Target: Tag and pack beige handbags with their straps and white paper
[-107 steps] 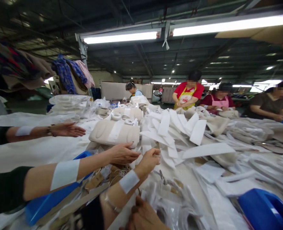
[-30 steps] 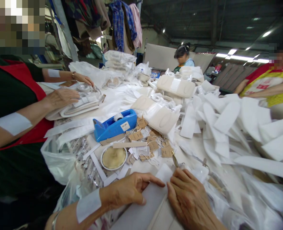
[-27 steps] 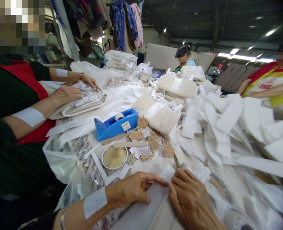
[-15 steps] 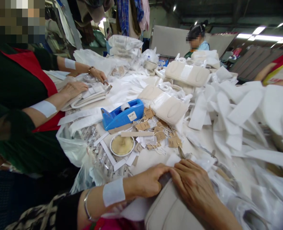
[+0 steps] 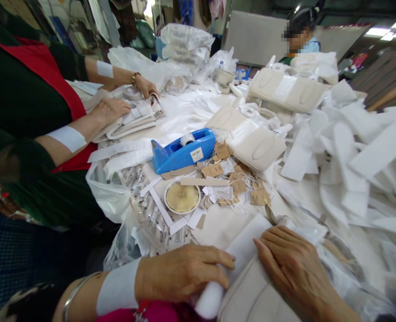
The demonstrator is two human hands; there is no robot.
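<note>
A cream bag with stitched seams [image 5: 256, 297] lies tilted at the bottom edge, close to my body. My right hand [image 5: 290, 264] grips its upper edge, fingers over the far side and thumb toward the left; the fingertips are partly hidden. To the left, my left hand [image 5: 191, 270] has its fingers curled over a white foam sheet [image 5: 210, 300], which bends into a roll beneath them. A flat white strip [image 5: 246, 243] extends behind the bag between both hands; I cannot tell whether it is the same sheet.
Beyond my hands are a round tub of yellowish paste [image 5: 182, 197], brown tags [image 5: 260, 195] with strings and a blue tape dispenser [image 5: 184, 152]. Wrapped cream bags [image 5: 260, 147] and piled white foam pieces [image 5: 348, 165] stand rightward. A co-worker's hands [image 5: 110, 109] handle folded fabric at left.
My left hand has moved left, away from my right thumb, and now has the white sheet bent under its fingers. My right hand stays at the bag's edge. The view has shifted slightly.
</note>
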